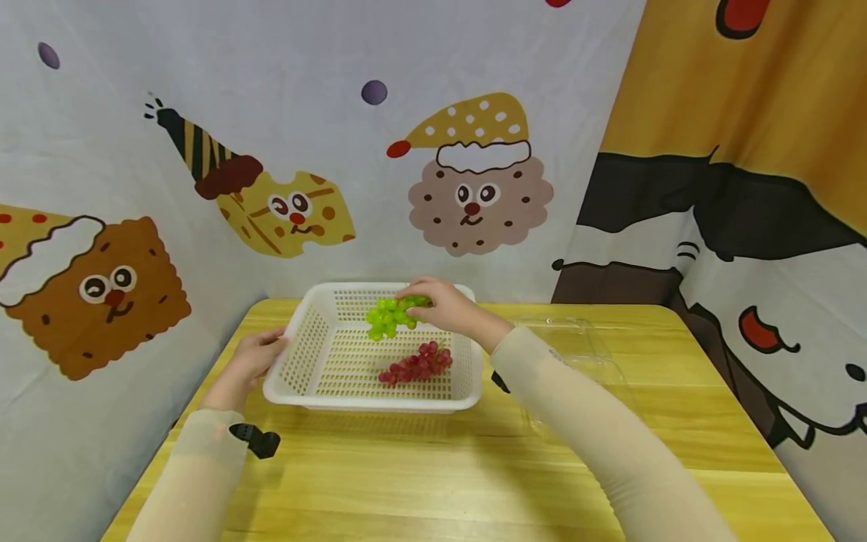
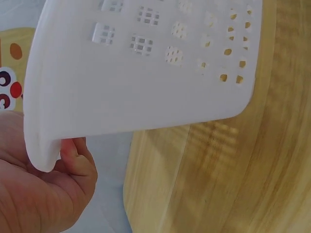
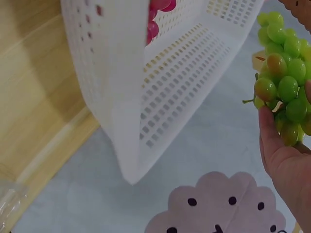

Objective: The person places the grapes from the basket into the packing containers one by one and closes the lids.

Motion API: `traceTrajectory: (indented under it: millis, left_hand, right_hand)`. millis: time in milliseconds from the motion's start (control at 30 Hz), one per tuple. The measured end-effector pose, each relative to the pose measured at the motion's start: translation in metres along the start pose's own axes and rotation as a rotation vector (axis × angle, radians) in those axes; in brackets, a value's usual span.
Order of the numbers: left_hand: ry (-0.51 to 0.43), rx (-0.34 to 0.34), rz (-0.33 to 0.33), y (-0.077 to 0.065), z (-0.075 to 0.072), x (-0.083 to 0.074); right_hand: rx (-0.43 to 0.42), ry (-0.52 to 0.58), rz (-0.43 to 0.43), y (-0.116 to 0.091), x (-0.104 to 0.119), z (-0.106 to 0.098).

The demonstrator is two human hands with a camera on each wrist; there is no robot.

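Note:
A white perforated plastic basket [image 1: 372,403] stands toward the back of the wooden table. My left hand [image 1: 254,357] holds its left rim; in the left wrist view the fingers of that hand [image 2: 48,189] curl under the basket's lip [image 2: 41,158]. Over the basket, my right hand [image 1: 443,305] grips a bunch of green grapes [image 1: 386,318]. The right wrist view shows these shiny green grapes [image 3: 286,80] raised above the basket's rim, partly cut off by the frame. Inside, on the slotted floor, lies a bunch of red grapes [image 1: 416,365].
To the right of the basket, a clear plastic container [image 1: 576,342] lies on the wooden table [image 1: 406,482], partly hidden by my right forearm. A cartoon-printed cloth [image 1: 379,233] hangs just behind the table's back edge.

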State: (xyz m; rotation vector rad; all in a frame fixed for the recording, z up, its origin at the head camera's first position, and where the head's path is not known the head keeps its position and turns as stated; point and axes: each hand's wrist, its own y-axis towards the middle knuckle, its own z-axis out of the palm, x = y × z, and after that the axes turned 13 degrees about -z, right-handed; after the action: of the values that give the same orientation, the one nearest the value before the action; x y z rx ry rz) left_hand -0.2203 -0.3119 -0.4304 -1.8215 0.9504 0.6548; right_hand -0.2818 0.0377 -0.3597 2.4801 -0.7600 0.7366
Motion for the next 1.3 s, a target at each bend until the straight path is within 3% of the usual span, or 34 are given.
traceTrajectory:
  millis: [200,500,867,1300]
  left_hand:
    - [0.026,-0.014,-0.006,0.001,-0.001,0.001]
    - [0.028,-0.058,-0.025,0.004,0.000,0.002]
    - [0.044,0.007,0.001,-0.001,-0.003,0.001]
    - [0.034,0.006,0.003,0.000,-0.002,0.000]
  right_hand:
    - [-0.065,-0.007,-0.019,-0.024,-0.005,-0.009]
    - [-0.093,-0.022,-0.006,-0.057,-0.010,-0.026]
    - [-0.167,-0.070,0.048,-0.085,-0.016,-0.036]
    - [-0.283,-0.062,-0.001,-0.111,-0.023,-0.045]
